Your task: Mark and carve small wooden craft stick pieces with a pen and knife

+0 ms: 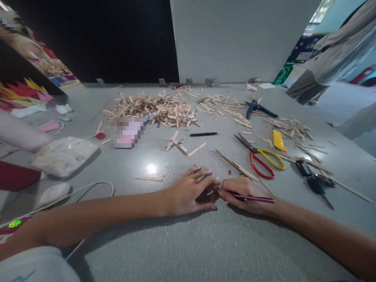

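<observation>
Pinching a pencil [256,198], right fingers [230,196] closed, left fingers [207,181] half spread, touching wood [216,193]

One pair of scissors [255,150], one pair of pliers [255,105], one mouse [55,194] and one yellow piece [279,140] are lying on the tabletop [176,243]; one black pencil [204,134] and one pinkish pencil [255,198] are making two; wooden sticks [161,109] are defying counting.

The table [188,246] shows a finely streaked surface, slightly glossy. The sticks [176,113] are of matt, bare wood. The scissors [253,149] have metal blades and smooth plastic handles; the packet [66,154] looks like wrinkled, glossy plastic; the pen-like tool [260,199] appears smooth.
</observation>
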A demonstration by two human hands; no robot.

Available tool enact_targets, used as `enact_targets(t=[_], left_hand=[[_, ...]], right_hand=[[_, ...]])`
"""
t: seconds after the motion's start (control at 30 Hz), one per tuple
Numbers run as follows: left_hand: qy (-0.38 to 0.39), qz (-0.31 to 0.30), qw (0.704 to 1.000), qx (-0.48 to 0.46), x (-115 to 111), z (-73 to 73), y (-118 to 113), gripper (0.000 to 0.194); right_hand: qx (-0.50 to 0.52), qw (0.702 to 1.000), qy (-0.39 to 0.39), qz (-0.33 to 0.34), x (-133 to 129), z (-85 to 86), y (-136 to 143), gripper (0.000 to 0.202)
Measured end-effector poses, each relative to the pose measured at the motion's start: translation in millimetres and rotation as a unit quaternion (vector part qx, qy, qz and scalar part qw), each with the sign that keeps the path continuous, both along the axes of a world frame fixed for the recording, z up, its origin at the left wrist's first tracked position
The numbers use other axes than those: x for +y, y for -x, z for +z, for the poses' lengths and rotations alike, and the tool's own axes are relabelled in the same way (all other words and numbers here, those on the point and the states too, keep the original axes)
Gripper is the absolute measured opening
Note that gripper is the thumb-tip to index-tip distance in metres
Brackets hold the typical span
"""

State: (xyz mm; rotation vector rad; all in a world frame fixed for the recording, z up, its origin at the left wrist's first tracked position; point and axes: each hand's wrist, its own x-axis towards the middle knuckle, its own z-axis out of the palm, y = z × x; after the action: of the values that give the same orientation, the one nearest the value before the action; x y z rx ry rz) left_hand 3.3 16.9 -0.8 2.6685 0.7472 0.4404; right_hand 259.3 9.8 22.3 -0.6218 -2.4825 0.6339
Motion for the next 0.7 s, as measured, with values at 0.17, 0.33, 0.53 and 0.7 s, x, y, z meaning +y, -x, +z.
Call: enact_targets(t=[0.17,0.33,0.53,0.7], left_hand=[[0.004,0.004,1.0,0.001,-0.6,0.1,0.3,0.071],[0.018,0.006,1.0,0.002,-0.7,2.3,0.9,0.07],[0.005,0.002,1.0,-0.002,1.1,-4.0,0.7,0.074],[-0.007,0.001,1.0,-0.013,1.2,-5.3,1.1,0.072]], right_hand=[[0.025,1.0,0.011,0.011,0.7,-0.8,1.6,0.045],[0.011,1.0,0.011,0.005,0.0,-0.7,1.7,0.046],[0.019,1.0,0.002,-0.006,0.6,-0.8,2.3,0.046],[0.013,0.999,0.025,-0.014,0.3,0.1,1.0,0.046]])
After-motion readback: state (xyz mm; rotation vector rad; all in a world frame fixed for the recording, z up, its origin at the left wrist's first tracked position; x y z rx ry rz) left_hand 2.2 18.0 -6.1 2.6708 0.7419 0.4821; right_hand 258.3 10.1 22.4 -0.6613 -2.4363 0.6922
